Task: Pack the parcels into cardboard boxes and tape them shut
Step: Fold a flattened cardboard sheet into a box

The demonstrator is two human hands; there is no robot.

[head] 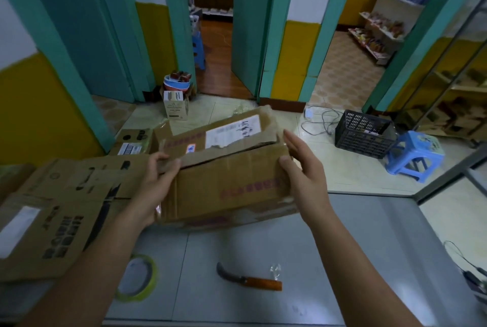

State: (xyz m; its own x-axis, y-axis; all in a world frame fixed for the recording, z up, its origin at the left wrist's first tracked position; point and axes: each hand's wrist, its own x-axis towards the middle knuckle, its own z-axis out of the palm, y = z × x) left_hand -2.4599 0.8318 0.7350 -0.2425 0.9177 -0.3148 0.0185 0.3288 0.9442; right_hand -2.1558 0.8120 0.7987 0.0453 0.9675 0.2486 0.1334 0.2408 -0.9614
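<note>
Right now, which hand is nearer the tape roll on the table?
Left. The left hand grips the left end of the cardboard box, just beyond the tape roll; the right hand is on the box's right end, farther off to the right.

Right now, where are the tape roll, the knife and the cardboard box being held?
tape roll [131, 297], head view, on its yellow-green lower rim.
knife [263, 283], head view, on its orange handle.
cardboard box [229, 184], head view, on its front wall.
</note>
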